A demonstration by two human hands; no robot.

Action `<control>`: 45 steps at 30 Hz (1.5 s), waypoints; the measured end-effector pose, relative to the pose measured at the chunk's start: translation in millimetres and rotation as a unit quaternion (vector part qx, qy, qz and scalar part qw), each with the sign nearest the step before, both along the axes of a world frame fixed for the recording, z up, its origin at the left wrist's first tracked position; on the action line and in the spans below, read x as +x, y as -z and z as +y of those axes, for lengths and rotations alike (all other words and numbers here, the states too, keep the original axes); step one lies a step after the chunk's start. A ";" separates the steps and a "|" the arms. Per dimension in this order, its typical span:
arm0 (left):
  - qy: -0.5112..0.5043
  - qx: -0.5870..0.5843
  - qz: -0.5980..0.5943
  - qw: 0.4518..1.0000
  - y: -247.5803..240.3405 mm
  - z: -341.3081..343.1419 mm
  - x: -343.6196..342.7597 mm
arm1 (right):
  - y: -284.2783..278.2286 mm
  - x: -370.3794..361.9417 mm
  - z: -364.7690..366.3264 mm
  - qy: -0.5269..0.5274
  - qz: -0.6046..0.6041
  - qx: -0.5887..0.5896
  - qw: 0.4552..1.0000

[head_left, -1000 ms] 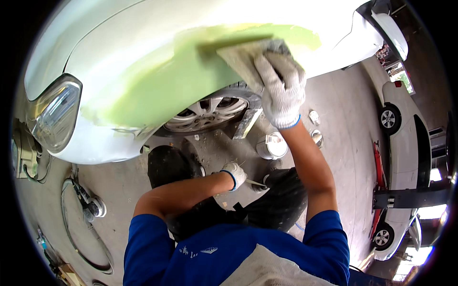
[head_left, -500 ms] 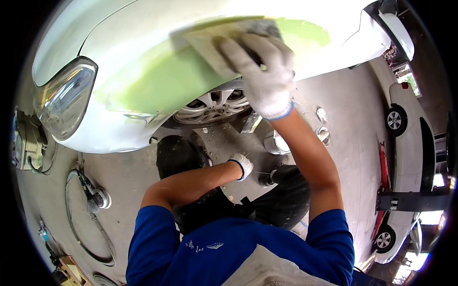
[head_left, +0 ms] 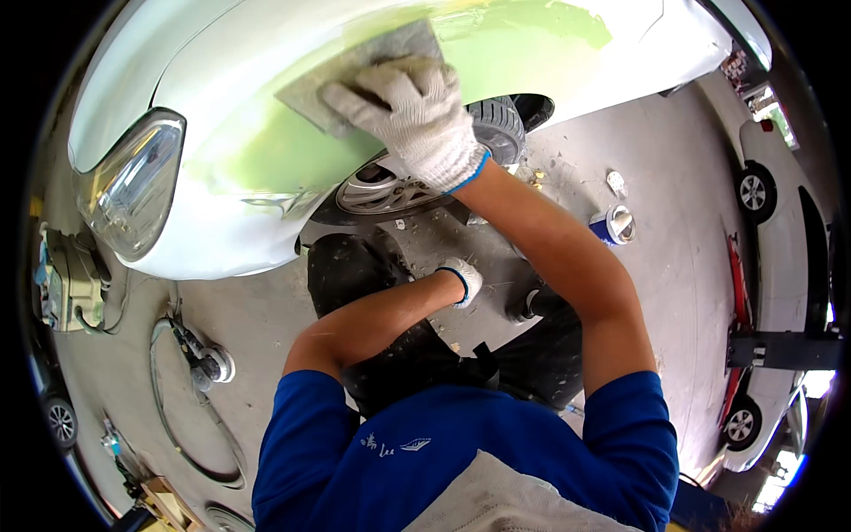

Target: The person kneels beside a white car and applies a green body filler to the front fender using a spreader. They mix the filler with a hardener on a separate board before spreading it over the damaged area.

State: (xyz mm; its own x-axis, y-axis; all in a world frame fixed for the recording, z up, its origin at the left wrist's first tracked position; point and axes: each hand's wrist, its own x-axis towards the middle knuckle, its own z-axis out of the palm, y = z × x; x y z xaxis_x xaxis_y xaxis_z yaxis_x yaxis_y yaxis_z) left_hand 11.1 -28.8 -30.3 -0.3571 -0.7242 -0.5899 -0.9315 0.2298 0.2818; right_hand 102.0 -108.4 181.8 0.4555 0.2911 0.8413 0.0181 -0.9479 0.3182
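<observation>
My gloved right hand (head_left: 403,115) holds a flat, grey, rectangular putty spreader (head_left: 324,84), its fingers laid over the plate. The spreader lies against a light-green putty patch (head_left: 523,49) on the white car fender (head_left: 208,84), above the front wheel (head_left: 386,191). My left hand (head_left: 463,284), in a white knit glove with a blue cuff, hangs in front of my knees, near the floor in the view. Its fingers are turned away, so I cannot make out whether they hold anything.
A sander (head_left: 208,363) with a looped hose lies on the floor at left. An open tin (head_left: 613,224) stands right of the wheel. The headlight (head_left: 133,182) is at the fender's left. Another white car (head_left: 780,257) stands at far right, near a dark post (head_left: 780,349).
My right hand has swept the spreader leftward along the putty patch. My left hand stays in front of my knees. The whole view has shifted slightly, uncovering the tyre.
</observation>
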 end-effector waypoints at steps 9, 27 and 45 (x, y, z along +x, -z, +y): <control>-0.072 -0.025 0.038 0.996 8.6 2.6 13.8 | -16.0 -17.3 33.0 0.007 -0.062 0.012 0.998; -0.426 -0.217 0.421 0.771 -83.6 10.0 42.1 | 8.0 -240.5 -7.1 -0.180 -0.213 0.740 0.613; -0.407 -0.229 0.548 0.694 -121.6 16.3 13.2 | 65.6 -305.2 -48.8 0.115 -0.032 0.726 0.677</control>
State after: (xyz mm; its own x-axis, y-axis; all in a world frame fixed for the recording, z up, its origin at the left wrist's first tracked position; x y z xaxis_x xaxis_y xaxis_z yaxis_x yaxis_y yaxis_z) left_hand 24.3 -12.5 91.3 0.2278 -0.9711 0.0715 -0.0901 0.0521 0.9946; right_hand -203.2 -157.2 116.2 0.2967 -0.9370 0.1846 -0.1523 -0.2373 -0.9594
